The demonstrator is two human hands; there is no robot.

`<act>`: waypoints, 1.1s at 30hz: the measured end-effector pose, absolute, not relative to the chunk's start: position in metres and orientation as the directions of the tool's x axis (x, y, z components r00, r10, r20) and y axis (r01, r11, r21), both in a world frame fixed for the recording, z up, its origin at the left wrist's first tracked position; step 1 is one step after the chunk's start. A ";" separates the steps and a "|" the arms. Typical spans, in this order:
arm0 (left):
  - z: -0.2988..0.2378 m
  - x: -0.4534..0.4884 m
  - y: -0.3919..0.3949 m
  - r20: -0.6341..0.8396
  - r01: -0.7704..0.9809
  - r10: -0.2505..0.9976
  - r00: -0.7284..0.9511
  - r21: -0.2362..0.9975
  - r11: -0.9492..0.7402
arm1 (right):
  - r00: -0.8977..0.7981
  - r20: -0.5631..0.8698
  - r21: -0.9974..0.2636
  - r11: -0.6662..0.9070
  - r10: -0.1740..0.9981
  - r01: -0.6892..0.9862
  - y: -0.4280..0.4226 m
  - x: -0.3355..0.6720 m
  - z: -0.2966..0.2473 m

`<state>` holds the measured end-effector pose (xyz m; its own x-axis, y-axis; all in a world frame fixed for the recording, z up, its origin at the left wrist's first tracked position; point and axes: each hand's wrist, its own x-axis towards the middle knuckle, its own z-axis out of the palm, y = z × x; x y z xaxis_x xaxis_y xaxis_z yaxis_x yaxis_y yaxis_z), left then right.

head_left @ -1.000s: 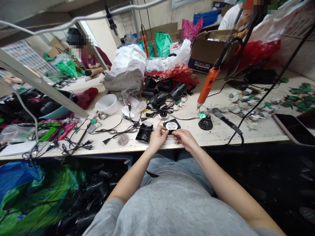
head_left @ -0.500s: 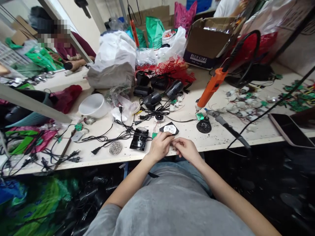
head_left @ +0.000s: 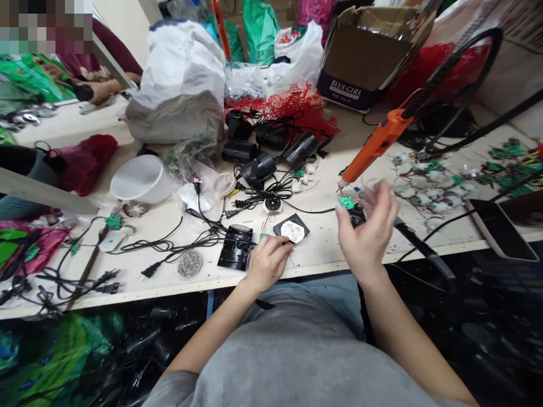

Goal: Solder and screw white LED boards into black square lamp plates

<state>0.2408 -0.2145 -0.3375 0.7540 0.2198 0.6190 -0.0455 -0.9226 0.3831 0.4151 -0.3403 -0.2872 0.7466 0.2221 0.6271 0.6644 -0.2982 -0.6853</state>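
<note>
My left hand (head_left: 268, 259) is at the table's front edge, its fingers pressed together at the rim of a white round board with lens-like spots (head_left: 296, 230). That board lies on a black square plate (head_left: 306, 221). What the fingertips pinch is hidden; a thin wire shows just below them. My right hand (head_left: 368, 234) is raised, slightly blurred, fingers apart and holding nothing. It partly covers a soldering iron (head_left: 418, 246) and a black round part (head_left: 357, 218). Beyond it are a green circuit board (head_left: 347, 203) and a hanging orange electric screwdriver (head_left: 377, 141).
Left of my left hand stand a black housing (head_left: 236, 247) and a dish of small screws (head_left: 189, 264). Black cords (head_left: 169, 244), a white bowl (head_left: 141, 178) and black cylinders (head_left: 259, 168) lie behind. A phone (head_left: 503, 229) is at right. Another person's hand (head_left: 95, 93) shows far left.
My right hand has left my left hand, moved right and up, and opened. My left hand stays by the white board, which shows more fully. The view has shifted.
</note>
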 end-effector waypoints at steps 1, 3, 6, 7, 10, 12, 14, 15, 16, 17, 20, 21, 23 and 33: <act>-0.336 0.240 -0.217 0.622 -0.032 0.228 0.749 0.378 -0.925 | 0.737 0.648 -0.669 -0.318 0.192 0.672 -0.332 0.423 -0.286; -0.335 0.238 -0.222 0.622 -0.020 0.247 0.743 0.390 -0.921 | 0.747 0.632 -0.667 -0.346 0.206 0.660 -0.318 0.434 -0.287; -0.334 0.238 -0.227 0.615 -0.074 0.301 0.729 0.507 -0.859 | 0.714 0.524 -0.651 -0.322 0.465 0.687 -0.311 0.434 -0.301; -0.333 0.238 -0.227 0.607 -0.097 0.336 0.720 0.568 -0.817 | 0.668 0.472 -0.650 -0.285 0.575 0.705 -0.312 0.431 -0.308; -0.331 0.240 -0.226 0.494 -0.132 0.484 0.722 0.785 -0.605 | 0.502 0.343 -0.685 -0.154 0.794 0.712 -0.319 0.421 -0.328; -0.328 0.243 -0.224 0.317 -0.122 0.576 0.753 0.928 -0.351 | 0.456 0.299 -0.710 -0.124 0.838 0.694 -0.325 0.417 -0.336; -0.326 0.246 -0.222 0.099 -0.096 0.612 0.785 0.995 -0.038 | 0.464 0.285 -0.722 -0.130 0.839 0.679 -0.330 0.416 -0.339; -0.325 0.247 -0.222 -0.001 -0.076 0.605 0.796 0.992 0.101 | 0.473 0.285 -0.725 -0.135 0.834 0.675 -0.333 0.415 -0.339; -0.324 0.248 -0.221 -0.079 -0.053 0.591 0.803 0.978 0.204 | 0.478 0.286 -0.726 -0.138 0.830 0.674 -0.335 0.414 -0.338; -0.324 0.249 -0.221 -0.132 -0.032 0.579 0.805 0.964 0.263 | 0.480 0.288 -0.725 -0.139 0.829 0.674 -0.337 0.412 -0.337; -0.325 0.249 -0.222 -0.136 0.005 0.589 0.796 0.976 0.219 | 0.486 0.292 -0.717 -0.148 0.823 0.681 -0.341 0.404 -0.336; -0.326 0.248 -0.222 -0.098 -0.001 0.607 0.789 0.987 0.160 | 0.491 0.294 -0.715 -0.152 0.820 0.682 -0.342 0.401 -0.337; -0.329 0.246 -0.223 -0.003 -0.028 0.637 0.771 0.999 0.039 | 0.493 0.293 -0.714 -0.155 0.819 0.682 -0.344 0.393 -0.337; -0.329 0.237 -0.218 0.222 -0.021 0.597 0.771 0.946 -0.324 | 0.718 0.662 -0.654 -0.304 0.215 0.693 -0.333 0.445 -0.282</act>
